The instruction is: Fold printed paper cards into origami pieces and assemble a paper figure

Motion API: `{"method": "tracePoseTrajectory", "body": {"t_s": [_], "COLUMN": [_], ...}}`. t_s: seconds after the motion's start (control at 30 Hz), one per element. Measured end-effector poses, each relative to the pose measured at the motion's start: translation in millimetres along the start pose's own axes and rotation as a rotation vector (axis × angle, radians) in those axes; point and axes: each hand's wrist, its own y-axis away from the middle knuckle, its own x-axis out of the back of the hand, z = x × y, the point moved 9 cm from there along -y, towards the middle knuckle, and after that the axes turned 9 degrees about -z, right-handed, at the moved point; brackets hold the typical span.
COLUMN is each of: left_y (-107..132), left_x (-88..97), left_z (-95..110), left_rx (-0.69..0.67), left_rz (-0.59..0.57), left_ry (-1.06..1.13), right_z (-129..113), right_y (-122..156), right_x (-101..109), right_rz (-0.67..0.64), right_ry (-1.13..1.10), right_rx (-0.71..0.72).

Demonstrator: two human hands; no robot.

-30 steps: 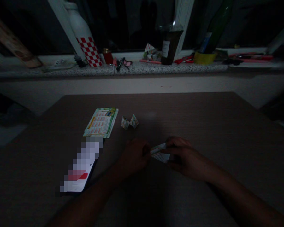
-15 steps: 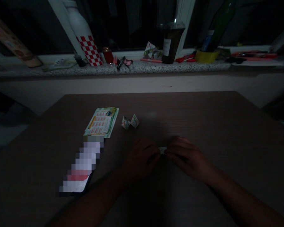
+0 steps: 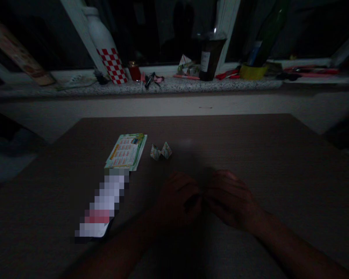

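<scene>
My left hand [image 3: 180, 199] and my right hand [image 3: 231, 197] meet fingertip to fingertip low over the table, both closed in a pinch. The small piece of paper seen between them a moment ago is hidden by the fingers and the dark. Just beyond my left hand stands a little folded paper figure [image 3: 161, 151] with two pointed ends. To its left lies a stack of printed calendar cards [image 3: 125, 152], and nearer to me a phone [image 3: 104, 207] with a lit, blurred-out screen.
The brown table [image 3: 250, 143] reaches to a wall below a granite windowsill [image 3: 168, 86]. Along the sill stand a white bottle with red checks [image 3: 112, 64], a dark drink cup [image 3: 211, 58], a yellow tape roll [image 3: 253, 72] and a green bottle [image 3: 272, 33]. The light is dim.
My hands have drawn together, and the pale paper that showed between the fingertips is now covered. The view has shifted slightly; the cards, phone and folded figure lie as before.
</scene>
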Motion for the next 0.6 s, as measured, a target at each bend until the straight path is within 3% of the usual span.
{"method": "tracePoseTrajectory", "body": {"t_s": [0.07,0.23,0.6], "left_y": [-0.8,-4.3,-6.0], "left_x": [2.7,0.5,5.5], "left_z": [5.1,10.5,2.4], "left_rx": [-0.065,-0.117,-0.033], "left_rz": [0.049,0.035,-0.008], "left_ry": [-0.015,-0.021,0.018], "right_z": [-3.3,-11.0,-10.9], "right_y": [0.5,2.4,1.2], "right_x": [1.1,6.7,24.1], "right_rz": [0.022,0.107,0.263], "right_ry": [0.012,-0.008,-0.161], "right_rx": [0.026,0.087,0.023]}}
